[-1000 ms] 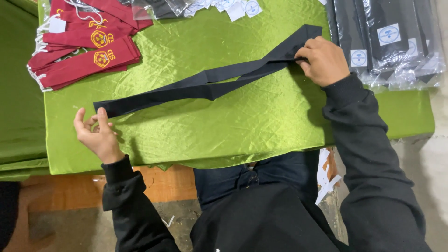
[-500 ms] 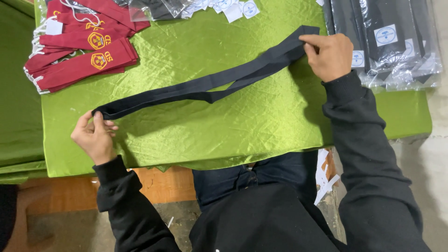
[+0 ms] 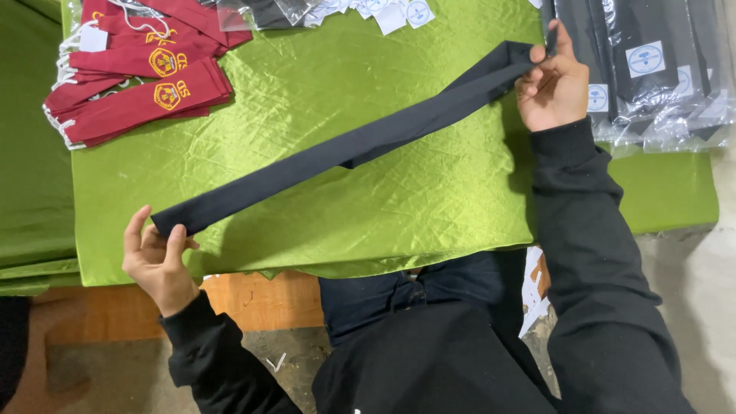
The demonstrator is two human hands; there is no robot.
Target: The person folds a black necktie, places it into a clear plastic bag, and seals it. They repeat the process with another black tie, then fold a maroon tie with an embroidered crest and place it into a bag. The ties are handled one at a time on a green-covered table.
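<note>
**Green cloth over the table**

A shiny green cloth (image 3: 368, 184) covers the table. A long black strip (image 3: 345, 146) lies diagonally across it. Red badged pieces (image 3: 138, 84) sit at the far left corner, bagged black items (image 3: 652, 69) along the right edge.

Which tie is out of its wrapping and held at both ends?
The long dark tie, held by left hand and right hand; dark packaged ties lie wrapped.

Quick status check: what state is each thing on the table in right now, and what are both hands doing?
Black strip: stretched flat across the cloth, held at both ends.
Left hand: pinching the strip's near end.
Right hand: gripping the strip's far end.
Green cloth: spread out, creased.
Red pieces: stacked, unbagged.
Bagged black pieces: in clear sleeves, piled.
</note>
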